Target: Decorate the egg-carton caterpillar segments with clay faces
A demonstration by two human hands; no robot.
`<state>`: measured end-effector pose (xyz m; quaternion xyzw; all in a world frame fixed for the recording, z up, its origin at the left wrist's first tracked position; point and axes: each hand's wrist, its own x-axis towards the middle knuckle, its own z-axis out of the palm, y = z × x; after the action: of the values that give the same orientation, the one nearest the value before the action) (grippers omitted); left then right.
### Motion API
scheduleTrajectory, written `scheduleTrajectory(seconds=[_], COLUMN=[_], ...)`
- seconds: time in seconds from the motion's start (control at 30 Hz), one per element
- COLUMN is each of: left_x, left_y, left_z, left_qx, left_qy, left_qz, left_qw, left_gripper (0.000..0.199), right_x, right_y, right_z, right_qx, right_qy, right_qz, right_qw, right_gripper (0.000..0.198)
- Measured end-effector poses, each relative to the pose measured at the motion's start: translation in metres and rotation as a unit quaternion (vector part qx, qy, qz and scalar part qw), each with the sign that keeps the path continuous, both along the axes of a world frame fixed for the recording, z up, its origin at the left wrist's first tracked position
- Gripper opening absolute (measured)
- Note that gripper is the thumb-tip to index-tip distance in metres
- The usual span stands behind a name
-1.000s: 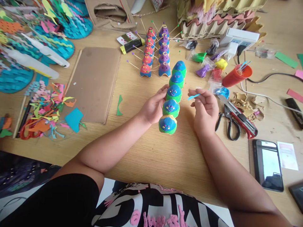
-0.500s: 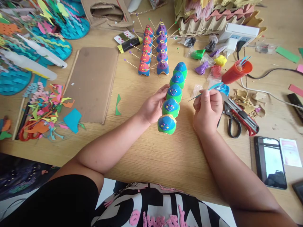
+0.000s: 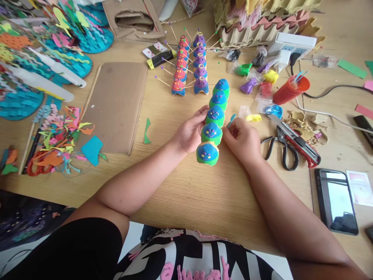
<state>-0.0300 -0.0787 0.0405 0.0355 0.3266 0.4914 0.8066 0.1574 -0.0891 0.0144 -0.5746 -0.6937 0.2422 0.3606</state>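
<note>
My left hand (image 3: 190, 132) grips a caterpillar made from an egg-carton strip (image 3: 212, 133) by its left side. Its several humps are painted blue on top and green below, with small faces on them. My right hand (image 3: 243, 140) is closed around a thin blue modelling tool (image 3: 231, 119), whose flat end sticks up past the fingers. Those right fingertips are close against the caterpillar's right side; whether they touch it I cannot tell. Farther back stand a red-and-blue caterpillar (image 3: 178, 86) and a purple-and-blue caterpillar (image 3: 201, 85), both with stick feelers.
Right of my right hand lie yellow clay (image 3: 253, 118), scissors (image 3: 287, 155) and a red box cutter (image 3: 300, 142). An orange cup (image 3: 291, 89) leans beyond them, near bagged clay. A phone (image 3: 336, 200) lies front right. Cardboard (image 3: 116, 105) and paper scraps (image 3: 55, 144) are at left.
My right hand has moved left and slightly down to the caterpillar's side, and the blue tool has turned more upright. Yellow clay now shows. My left hand holds nearly still.
</note>
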Motion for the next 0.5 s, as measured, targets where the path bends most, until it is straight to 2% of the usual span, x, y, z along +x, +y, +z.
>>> scheduleTrajectory(seconds=[0.07,0.13,0.2,0.3,0.37,0.5], left_x=[0.000,0.001,0.001,0.002,0.002,0.003], left_y=[-0.001,-0.002,-0.002,-0.002,-0.001,-0.001], left_z=[0.003,0.005,0.006,0.003,-0.001,-0.006], left_qx=[0.001,0.002,0.004,0.008,0.016,0.037], left_qy=[0.005,0.010,0.013,0.018,0.019,0.021], left_qz=[-0.009,-0.010,-0.009,-0.014,-0.019,-0.027], left_qw=[1.000,1.000,1.000,1.000,1.000,0.999], left_gripper=[0.029,0.031,0.033,0.031,0.028,0.032], right_x=[0.000,0.000,0.000,-0.001,-0.004,-0.008], right_y=[0.000,0.003,0.008,0.014,0.014,0.010], right_z=[0.000,-0.002,-0.005,-0.006,-0.006,-0.005], right_qx=[0.005,0.026,0.035,0.004,-0.024,-0.052], right_qy=[0.017,0.102,0.236,0.391,0.424,0.423], right_qz=[0.000,-0.022,-0.031,0.013,0.044,0.061], right_qw=[1.000,0.994,0.971,0.920,0.904,0.903], right_gripper=[0.032,0.035,0.038,0.048,0.051,0.055])
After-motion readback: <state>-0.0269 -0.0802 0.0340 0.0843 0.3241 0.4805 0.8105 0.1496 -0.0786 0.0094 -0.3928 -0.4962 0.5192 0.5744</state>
